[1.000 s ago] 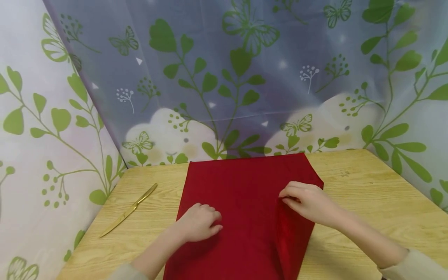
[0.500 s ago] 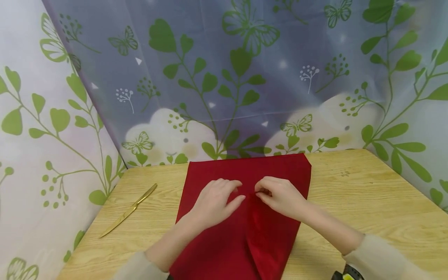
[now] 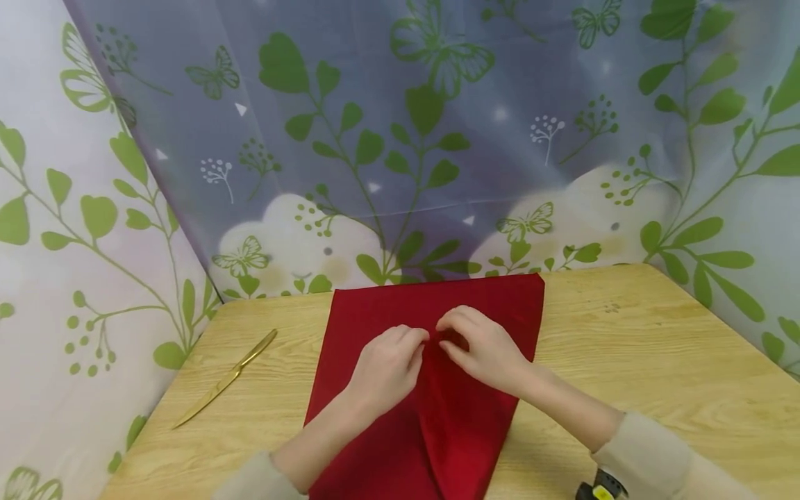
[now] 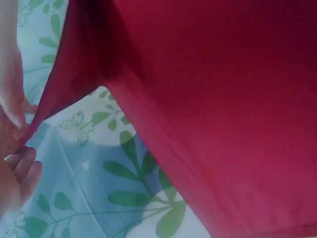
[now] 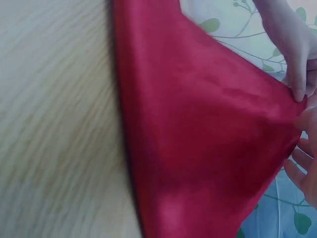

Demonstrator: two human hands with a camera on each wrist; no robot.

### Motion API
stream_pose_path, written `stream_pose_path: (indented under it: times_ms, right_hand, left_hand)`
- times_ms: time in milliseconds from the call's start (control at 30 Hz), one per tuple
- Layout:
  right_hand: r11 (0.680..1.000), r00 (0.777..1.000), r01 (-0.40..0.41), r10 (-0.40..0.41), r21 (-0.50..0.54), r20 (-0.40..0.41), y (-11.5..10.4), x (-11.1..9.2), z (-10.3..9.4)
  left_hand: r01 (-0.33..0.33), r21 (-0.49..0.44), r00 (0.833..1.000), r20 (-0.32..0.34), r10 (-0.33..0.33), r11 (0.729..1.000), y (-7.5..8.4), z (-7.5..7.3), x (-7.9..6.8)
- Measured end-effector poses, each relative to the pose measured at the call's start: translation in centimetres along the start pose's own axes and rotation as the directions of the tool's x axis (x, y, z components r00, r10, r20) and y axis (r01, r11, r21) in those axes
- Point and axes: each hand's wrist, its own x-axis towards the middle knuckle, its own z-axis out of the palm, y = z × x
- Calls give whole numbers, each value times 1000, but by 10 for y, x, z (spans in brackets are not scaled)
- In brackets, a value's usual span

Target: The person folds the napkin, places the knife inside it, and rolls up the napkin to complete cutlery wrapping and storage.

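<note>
A red cloth (image 3: 369,448) lies on the wooden table, its right side lifted and folded over toward the middle. My right hand (image 3: 486,347) pinches the raised corner of the flap (image 3: 459,410). Close against it, my left hand (image 3: 386,364) pinches the same corner, fingertips facing the right hand's. In the right wrist view, the left thumb presses on the cloth's tip, with the right hand (image 5: 308,148) beside it at the frame's edge. The left wrist view has both hands at the left side, the cloth (image 4: 223,124) stretching away from them.
A gold table knife (image 3: 228,378) lies on the table (image 3: 625,375) left of the cloth. Patterned curtains (image 3: 350,139) with leaves and butterflies enclose the back and sides. A black and yellow wrist device (image 3: 603,489) shows below the right sleeve.
My right hand has drawn the cloth's corner leftward to the middle, folding over the right side. My left hand has moved up and right and taken hold of that corner. The knife stays put.
</note>
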Motion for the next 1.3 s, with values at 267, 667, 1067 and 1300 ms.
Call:
stream_pose_path:
  times_ms: [267,667,1067,1300]
  right_hand:
    - [969,921,237,-203,-66,332,6,-23,-6]
    - [979,697,191,-85,-70,712,-4,-44,3]
    - [955,695,271,-105,-124,711,-4,-33,17]
    - [947,684,296,-118,-126,719,-2,-27,27]
  left_hand:
    - [23,86,1000,-15,-22,996,-27,-4,5]
    - [-134,214,990,-18,142,968,-75,5,21]
    - [-112,555,988,148,35,824,-110,4,40]
    - [-57,647,978,189,-87,761,-126,8,43]
